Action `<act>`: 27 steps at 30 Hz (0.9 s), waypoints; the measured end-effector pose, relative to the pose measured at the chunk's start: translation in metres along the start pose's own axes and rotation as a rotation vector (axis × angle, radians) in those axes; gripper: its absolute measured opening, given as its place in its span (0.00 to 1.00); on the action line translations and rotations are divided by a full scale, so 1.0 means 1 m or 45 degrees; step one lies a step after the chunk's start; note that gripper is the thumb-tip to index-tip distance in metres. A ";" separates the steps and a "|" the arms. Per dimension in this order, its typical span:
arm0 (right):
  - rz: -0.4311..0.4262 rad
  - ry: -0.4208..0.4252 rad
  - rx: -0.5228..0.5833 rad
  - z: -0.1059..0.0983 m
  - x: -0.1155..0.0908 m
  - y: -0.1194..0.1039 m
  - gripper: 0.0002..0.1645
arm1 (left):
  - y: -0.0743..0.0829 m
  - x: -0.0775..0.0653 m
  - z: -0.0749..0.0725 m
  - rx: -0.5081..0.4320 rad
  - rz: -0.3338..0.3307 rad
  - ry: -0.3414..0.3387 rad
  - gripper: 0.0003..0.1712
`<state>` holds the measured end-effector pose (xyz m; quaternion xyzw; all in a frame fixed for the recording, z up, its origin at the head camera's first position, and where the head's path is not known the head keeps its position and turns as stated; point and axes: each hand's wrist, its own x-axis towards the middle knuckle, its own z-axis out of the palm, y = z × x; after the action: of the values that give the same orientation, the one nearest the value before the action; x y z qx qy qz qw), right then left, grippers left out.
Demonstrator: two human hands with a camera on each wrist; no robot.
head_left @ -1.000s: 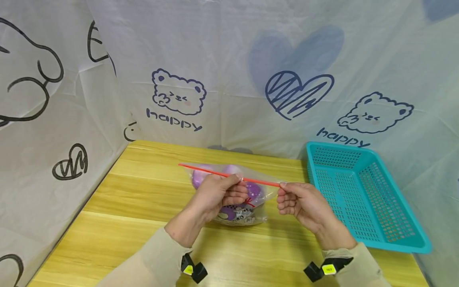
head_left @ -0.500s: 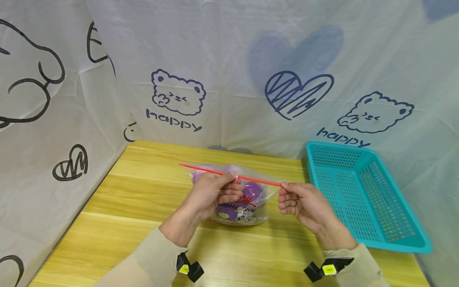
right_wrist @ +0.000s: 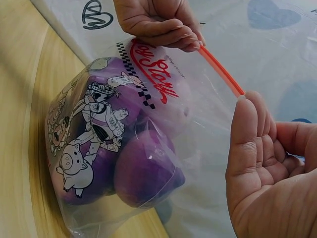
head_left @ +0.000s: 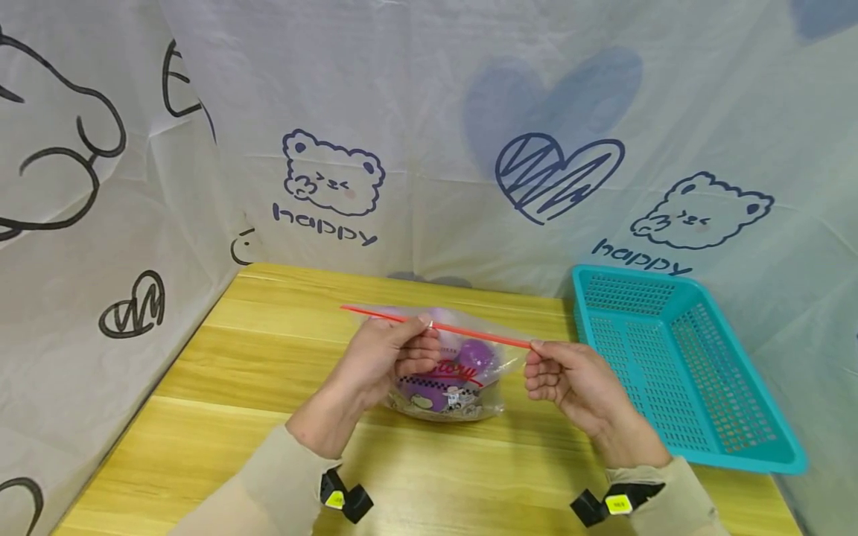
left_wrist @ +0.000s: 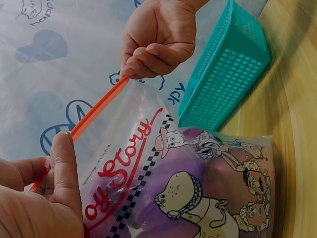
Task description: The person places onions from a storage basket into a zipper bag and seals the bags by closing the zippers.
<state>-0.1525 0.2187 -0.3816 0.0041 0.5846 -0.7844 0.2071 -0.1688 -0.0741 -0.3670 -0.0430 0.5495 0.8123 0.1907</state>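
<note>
A clear zip bag (head_left: 456, 398) printed with "Toy Story" lettering and cartoon figures rests on the table, its red zip strip (head_left: 479, 336) uppermost. Several round purple things (right_wrist: 148, 168), ball-like, fill it; their exact kind is hard to tell through the plastic. My left hand (head_left: 375, 361) pinches the strip left of its middle, between thumb and fingers, at a small clear slider (head_left: 431, 324). At the strip's right end, my right hand (head_left: 579, 383) pinches the corner, other fingers curled. Part of the bag's left side is hidden behind the left hand.
Right of the bag stands a turquoise perforated plastic basket (head_left: 677, 372), close to the right hand. The yellow wood-grain table (head_left: 268, 417) meets a white printed curtain (head_left: 429, 149) at the back and left.
My left hand has slid leftward along the red strip, uncovering more of the bag's lettering. The right hand keeps its grip and has shifted only slightly right.
</note>
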 end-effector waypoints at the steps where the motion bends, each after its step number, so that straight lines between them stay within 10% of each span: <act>1: -0.001 0.000 0.000 0.000 0.000 0.000 0.21 | 0.001 0.000 -0.001 -0.004 -0.002 -0.001 0.19; 27: -0.049 0.005 0.021 -0.006 -0.001 -0.001 0.20 | 0.013 -0.003 -0.020 -0.032 0.022 0.030 0.17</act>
<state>-0.1534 0.2251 -0.3824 -0.0039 0.5784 -0.7930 0.1910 -0.1734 -0.0975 -0.3626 -0.0502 0.5418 0.8202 0.1766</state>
